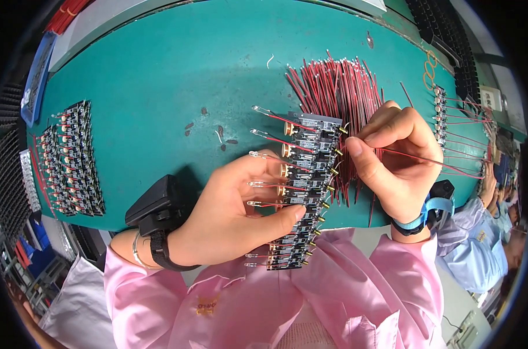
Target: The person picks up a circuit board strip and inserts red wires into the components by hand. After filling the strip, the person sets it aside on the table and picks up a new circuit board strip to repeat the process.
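Observation:
My left hand [235,209] is closed around a long black circuit board panel [313,151], its thumb lying across the front. Along the panel's left edge, small clear LEDs [258,132] stick out on red leads, beside round copper-coloured parts. Short yellowish pins line its right edge. My right hand [397,154] pinches a thin red wire [432,158] between thumb and index finger, close to the panel's upper right edge. The wire trails off to the right. Whether its tip touches the panel is too small to tell. Behind the panel lies a thick bundle of red and black wires [339,81].
Several populated circuit board panels [75,160] lie on the green mat [159,75] at the left. Another panel with red wires [440,116] lies at the right, near yellow rubber bands [430,67]. A blue tray [37,81] stands far left. A co-worker's sleeve [479,250] shows at the right.

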Motion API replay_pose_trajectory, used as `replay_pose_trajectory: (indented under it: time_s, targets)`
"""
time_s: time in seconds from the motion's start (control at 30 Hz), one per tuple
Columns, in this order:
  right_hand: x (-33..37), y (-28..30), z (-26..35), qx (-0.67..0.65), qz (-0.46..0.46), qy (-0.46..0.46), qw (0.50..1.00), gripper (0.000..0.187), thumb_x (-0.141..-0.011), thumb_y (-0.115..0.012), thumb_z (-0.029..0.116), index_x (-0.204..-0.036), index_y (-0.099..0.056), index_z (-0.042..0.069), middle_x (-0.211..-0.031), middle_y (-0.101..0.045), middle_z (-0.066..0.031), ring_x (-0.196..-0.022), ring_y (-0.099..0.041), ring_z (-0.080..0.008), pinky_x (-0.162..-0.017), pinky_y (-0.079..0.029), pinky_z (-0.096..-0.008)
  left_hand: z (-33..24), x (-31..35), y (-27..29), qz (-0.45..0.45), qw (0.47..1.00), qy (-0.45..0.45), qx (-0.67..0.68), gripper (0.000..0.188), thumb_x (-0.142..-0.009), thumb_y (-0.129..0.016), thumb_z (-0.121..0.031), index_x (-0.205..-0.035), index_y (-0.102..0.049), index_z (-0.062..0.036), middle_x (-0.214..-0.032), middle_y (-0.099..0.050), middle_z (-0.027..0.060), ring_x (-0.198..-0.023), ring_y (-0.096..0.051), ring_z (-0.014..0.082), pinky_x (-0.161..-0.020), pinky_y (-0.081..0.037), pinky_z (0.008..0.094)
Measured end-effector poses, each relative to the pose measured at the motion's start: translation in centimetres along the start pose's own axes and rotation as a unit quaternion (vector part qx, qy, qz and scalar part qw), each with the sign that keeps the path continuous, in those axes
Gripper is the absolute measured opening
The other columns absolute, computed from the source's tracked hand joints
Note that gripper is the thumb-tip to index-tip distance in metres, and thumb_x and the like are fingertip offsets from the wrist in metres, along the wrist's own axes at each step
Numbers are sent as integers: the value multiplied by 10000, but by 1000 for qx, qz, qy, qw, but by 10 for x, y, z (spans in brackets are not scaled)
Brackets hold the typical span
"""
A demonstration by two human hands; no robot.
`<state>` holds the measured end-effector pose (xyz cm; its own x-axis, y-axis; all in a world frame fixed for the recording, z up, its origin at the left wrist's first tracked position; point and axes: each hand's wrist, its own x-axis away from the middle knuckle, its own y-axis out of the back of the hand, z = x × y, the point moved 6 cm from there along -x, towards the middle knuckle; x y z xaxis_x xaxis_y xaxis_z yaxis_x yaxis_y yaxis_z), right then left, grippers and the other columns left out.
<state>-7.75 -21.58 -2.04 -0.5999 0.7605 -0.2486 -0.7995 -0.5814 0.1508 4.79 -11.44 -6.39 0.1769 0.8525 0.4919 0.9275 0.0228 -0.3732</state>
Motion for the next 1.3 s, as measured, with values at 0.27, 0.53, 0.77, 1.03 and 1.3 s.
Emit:
replay_pose_trajectory:
  time_s: [0.27,0.53,0.77,1.03,1.3]
  targets:
    - [-1,-1,-1,-6,-3,-27,1000,170,-684,-610,-102,-731,-480,-2,-718,-528,-51,-623,-489,-69,-567,-396,-188,0,0,1,-2,1000,-8,5,312,-708,-624,-1,-982,-481,-45,-930,-533,-10,-827,-536,72,-563,-427,173]
    - [0,1,-4,-43,4,-52,998,180,-684,-601,-109,-717,-472,11,-721,-527,-50,-631,-506,-71,-586,-412,-185,-2,0,0,1,1000,-23,11,311,-707,-622,1,-980,-479,-38,-934,-530,-2,-828,-538,77,-568,-437,180]
    - [0,0,-4,-38,0,-41,998,183,-684,-603,-109,-703,-472,19,-691,-524,-39,-611,-502,-65,-567,-407,-183,-1,0,1,3,1000,-25,-6,311,-706,-617,10,-981,-478,-33,-936,-524,-3,-826,-541,82,-589,-448,185]
    - [2,-1,-3,-8,-20,-46,999,180,-689,-619,-84,-673,-480,28,-647,-511,-12,-569,-469,-45,-527,-369,-171,-3,2,0,0,1000,-12,16,314,-705,-609,21,-984,-474,-25,-931,-521,2,-831,-543,87,-607,-452,191]
    - [3,-1,-4,8,-33,-46,998,174,-696,-618,-76,-670,-483,32,-636,-502,3,-559,-453,-31,-517,-356,-164,-1,1,0,2,1000,-28,10,315,-705,-608,22,-985,-472,-23,-941,-523,9,-830,-547,92,-626,-452,192]
